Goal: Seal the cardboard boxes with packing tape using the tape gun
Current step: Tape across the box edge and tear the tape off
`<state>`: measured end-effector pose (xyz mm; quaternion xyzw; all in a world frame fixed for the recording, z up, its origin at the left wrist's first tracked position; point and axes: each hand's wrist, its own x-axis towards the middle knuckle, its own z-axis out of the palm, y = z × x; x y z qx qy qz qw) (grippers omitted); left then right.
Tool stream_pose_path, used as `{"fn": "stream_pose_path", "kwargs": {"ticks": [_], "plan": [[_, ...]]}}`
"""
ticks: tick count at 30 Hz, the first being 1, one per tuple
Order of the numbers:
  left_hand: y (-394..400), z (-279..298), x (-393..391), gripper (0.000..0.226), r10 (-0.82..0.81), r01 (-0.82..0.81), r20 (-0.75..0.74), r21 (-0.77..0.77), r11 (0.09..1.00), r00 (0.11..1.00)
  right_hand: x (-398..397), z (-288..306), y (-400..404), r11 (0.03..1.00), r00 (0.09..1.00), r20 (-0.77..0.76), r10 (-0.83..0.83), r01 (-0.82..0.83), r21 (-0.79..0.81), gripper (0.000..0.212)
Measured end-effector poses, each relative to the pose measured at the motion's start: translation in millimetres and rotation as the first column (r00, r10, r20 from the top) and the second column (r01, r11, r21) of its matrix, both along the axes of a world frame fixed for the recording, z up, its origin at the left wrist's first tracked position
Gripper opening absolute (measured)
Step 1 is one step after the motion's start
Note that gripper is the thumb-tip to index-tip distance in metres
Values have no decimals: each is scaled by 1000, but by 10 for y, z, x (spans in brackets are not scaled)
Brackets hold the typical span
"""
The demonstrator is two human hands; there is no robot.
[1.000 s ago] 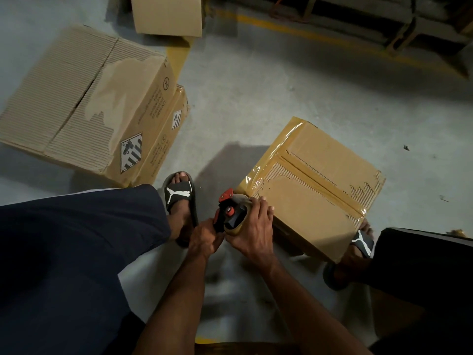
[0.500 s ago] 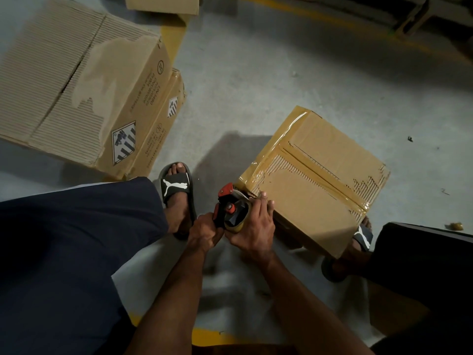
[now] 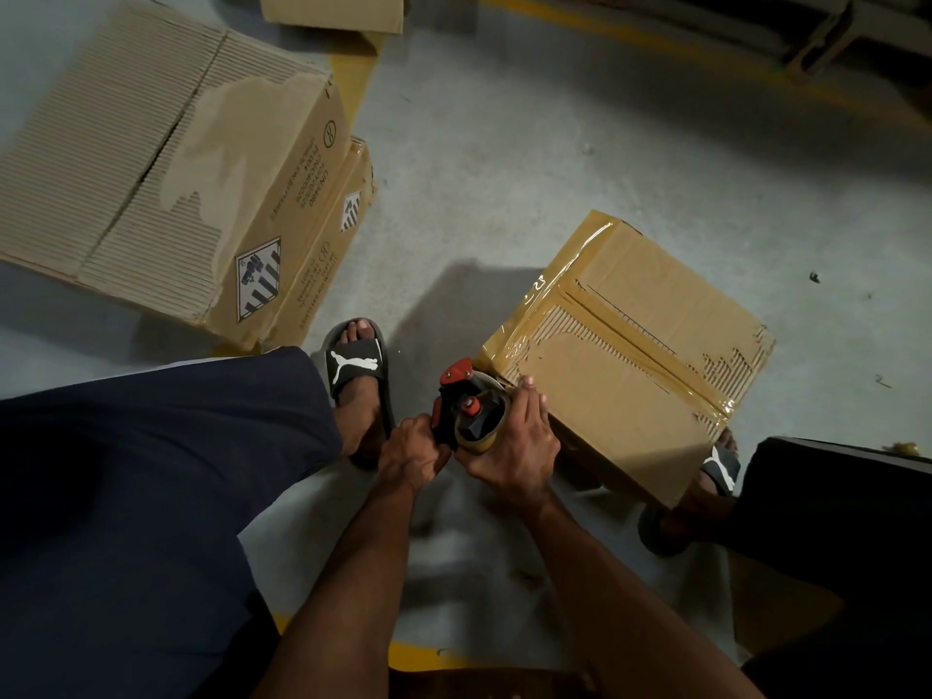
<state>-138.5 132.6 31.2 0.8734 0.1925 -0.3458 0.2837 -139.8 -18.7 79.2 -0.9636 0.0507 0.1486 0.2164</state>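
A small cardboard box [image 3: 625, 380] lies tilted on the concrete floor between my feet, with glossy brown tape along its left edge and across its top seam. The red and black tape gun [image 3: 466, 406] sits at the box's near-left corner. My left hand [image 3: 411, 449] grips the gun's handle. My right hand [image 3: 514, 441] curls round the brown tape roll on the gun, its fingertips touching the box's corner.
Two larger cardboard boxes [image 3: 166, 179] with hazard labels are stacked at the left, and another box [image 3: 333, 10] lies at the top. My sandalled feet [image 3: 355, 370] flank the small box. A yellow floor line [image 3: 756, 68] and a pallet run along the top right.
Both hands and the tape gun stay at the box's corner; the view has shifted slightly, and the right fingers have crept a little further onto the box.
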Motion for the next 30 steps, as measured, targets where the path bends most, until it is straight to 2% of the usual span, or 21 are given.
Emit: {"fn": "stream_pose_path", "kwargs": {"ticks": [9,12,14,16,18,21,23,28,30], "plan": [[6,65,32,37,-5,6,-20,23,1000,1000,35,50,-18,999,1000,5,1,-1,-42,130],[-80,-97,-118,50,32,-39,-99,-67,997,995,40,-54,42,992,998,-46,38,-43,-117,126],[-182,-137,-422,68,46,-83,-215,-166,983,976,-48,-262,103,953,987,-95,132,-153,-261,112],[-145,-88,-557,57,109,-142,-245,-123,982,963,-75,-453,184,898,978,-95,188,-210,-388,90],[-49,-140,-396,43,113,-119,-172,-24,993,979,11,-528,204,900,979,-24,204,-197,-388,77],[-17,-116,-186,43,136,-134,-126,20,991,983,194,-450,232,940,986,25,163,-148,-309,105],[-39,-70,-175,45,155,-151,-153,42,988,976,242,-346,323,942,988,-41,150,-155,-298,117],[-86,-36,-283,43,206,-200,-182,55,978,961,192,-243,276,944,978,-108,179,-202,-262,129],[-93,13,-289,41,229,-219,-156,75,973,961,193,-149,237,949,977,-96,190,-207,-237,125]]}}
